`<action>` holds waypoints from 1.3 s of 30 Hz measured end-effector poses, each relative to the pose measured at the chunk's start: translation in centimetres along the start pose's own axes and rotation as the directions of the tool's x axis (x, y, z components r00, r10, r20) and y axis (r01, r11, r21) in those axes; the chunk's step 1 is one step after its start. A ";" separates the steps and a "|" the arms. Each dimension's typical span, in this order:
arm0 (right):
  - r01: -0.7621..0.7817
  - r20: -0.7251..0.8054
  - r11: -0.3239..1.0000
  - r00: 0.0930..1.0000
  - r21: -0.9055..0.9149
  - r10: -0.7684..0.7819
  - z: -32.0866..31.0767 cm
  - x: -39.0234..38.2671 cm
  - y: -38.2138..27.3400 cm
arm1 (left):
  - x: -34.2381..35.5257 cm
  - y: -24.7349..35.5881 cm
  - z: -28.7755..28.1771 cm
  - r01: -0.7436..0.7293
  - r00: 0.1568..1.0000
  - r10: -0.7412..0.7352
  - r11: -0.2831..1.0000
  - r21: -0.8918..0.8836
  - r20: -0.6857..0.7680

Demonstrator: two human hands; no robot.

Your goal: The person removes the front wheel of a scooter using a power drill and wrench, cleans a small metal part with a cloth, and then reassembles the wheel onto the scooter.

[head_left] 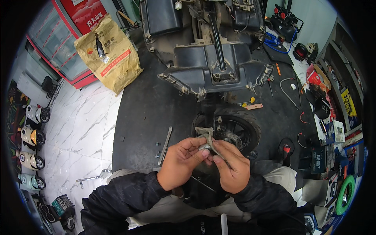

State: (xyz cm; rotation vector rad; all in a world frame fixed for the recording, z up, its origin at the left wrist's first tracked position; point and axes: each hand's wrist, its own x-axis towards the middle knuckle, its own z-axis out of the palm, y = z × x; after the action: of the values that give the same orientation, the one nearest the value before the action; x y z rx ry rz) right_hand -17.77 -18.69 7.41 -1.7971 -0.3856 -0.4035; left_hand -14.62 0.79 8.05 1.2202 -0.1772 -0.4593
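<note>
Pinching from both sides, left hand (pixel 178 159) and right hand (pixel 234 168) grip a grimy metal bracket (pixel 210 137) near the wheel (pixel 244 131): stiff, light, perhaps slick, best held by its edges.

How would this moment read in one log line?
left hand: holding dirty part | right hand: holding same part | wheel: just beyond hands | wrench: on black mat

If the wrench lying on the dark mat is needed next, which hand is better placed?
Probably the left hand: the wrench lies on that side, while the right hand is farther across. Both hands hold the metal piece, so the left would first let go.
</note>
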 end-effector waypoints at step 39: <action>0.254 -0.016 0.956 0.966 -0.146 -0.259 -1.0 1.3 0.3 | 1.4 0.9 0.0 -0.060 0.982 0.053 0.998 0.036 0.179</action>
State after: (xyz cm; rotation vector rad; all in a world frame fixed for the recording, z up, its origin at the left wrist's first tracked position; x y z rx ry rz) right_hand -16.58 -19.68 8.03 -1.8817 -0.5816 -0.6586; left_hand -13.15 0.45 8.73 1.2110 -0.3749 -0.5174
